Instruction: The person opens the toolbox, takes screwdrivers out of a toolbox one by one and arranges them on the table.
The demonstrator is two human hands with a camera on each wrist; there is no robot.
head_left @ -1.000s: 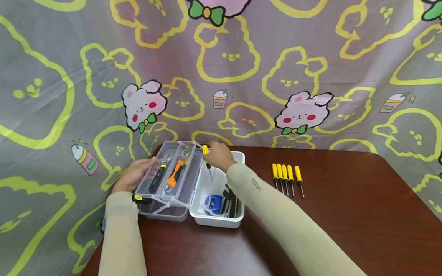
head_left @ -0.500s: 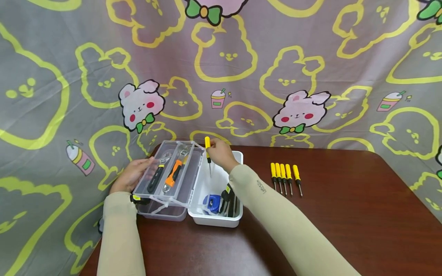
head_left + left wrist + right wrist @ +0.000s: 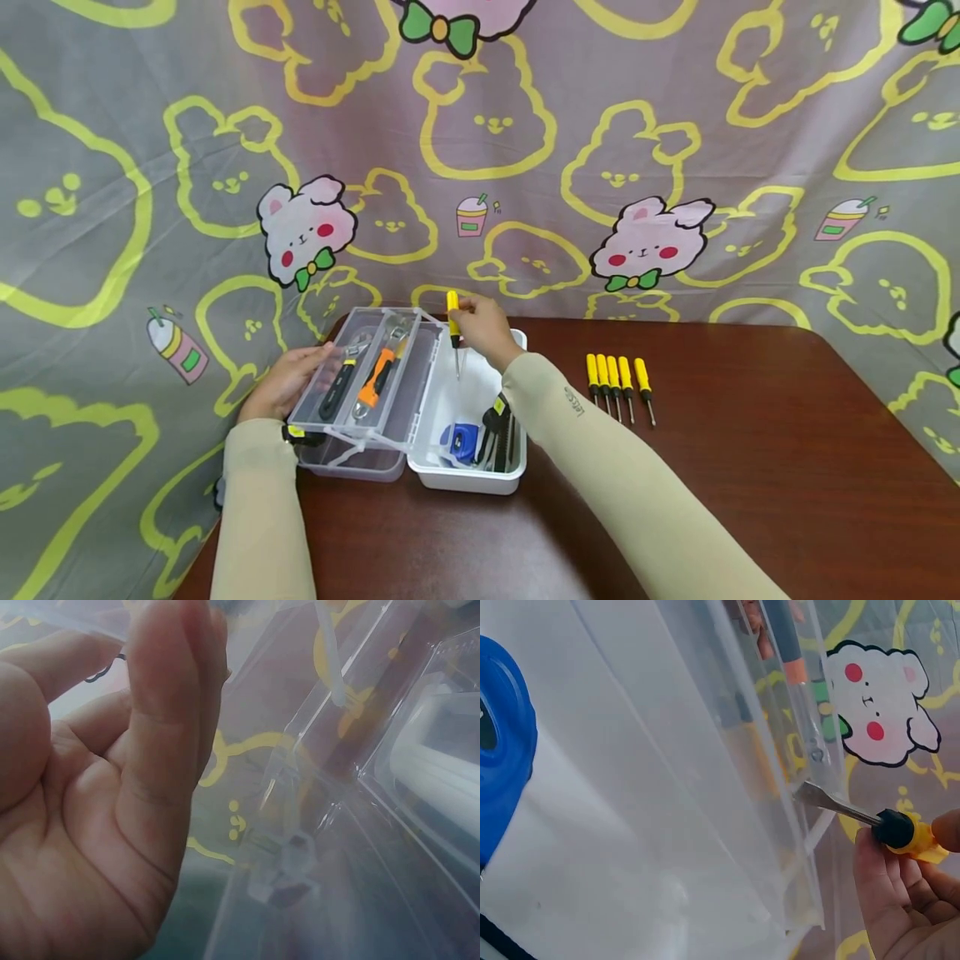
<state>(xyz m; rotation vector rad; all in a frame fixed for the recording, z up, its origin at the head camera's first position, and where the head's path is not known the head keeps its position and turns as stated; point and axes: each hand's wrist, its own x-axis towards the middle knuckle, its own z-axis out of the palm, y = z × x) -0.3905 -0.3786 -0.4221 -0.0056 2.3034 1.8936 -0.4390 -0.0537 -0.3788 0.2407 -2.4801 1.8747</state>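
My right hand [image 3: 486, 325] pinches a screwdriver [image 3: 453, 317] by its yellow handle, tip downward, over the back of an open white toolbox [image 3: 467, 482]. In the right wrist view its flat blade [image 3: 829, 801] appears close to the clear tray's edge. My left hand [image 3: 288, 383] holds the outer edge of the raised clear tray [image 3: 318, 427]; the left wrist view shows the palm [image 3: 97, 817] beneath the plastic. In the tray lie a black-handled adjustable wrench [image 3: 340, 392] and an orange-handled tool [image 3: 378, 377]. A blue tape measure [image 3: 462, 442] sits in the box.
Several yellow-handled screwdrivers [image 3: 613, 375] lie in a row on the brown table [image 3: 735, 450], right of the toolbox. Dark tools [image 3: 501, 442] lie beside the tape measure. A patterned curtain [image 3: 525, 167] hangs behind and to the left.
My right hand has risen slightly and shifted a little rightward, bringing the screwdriver more upright. My left hand stays at the tray.
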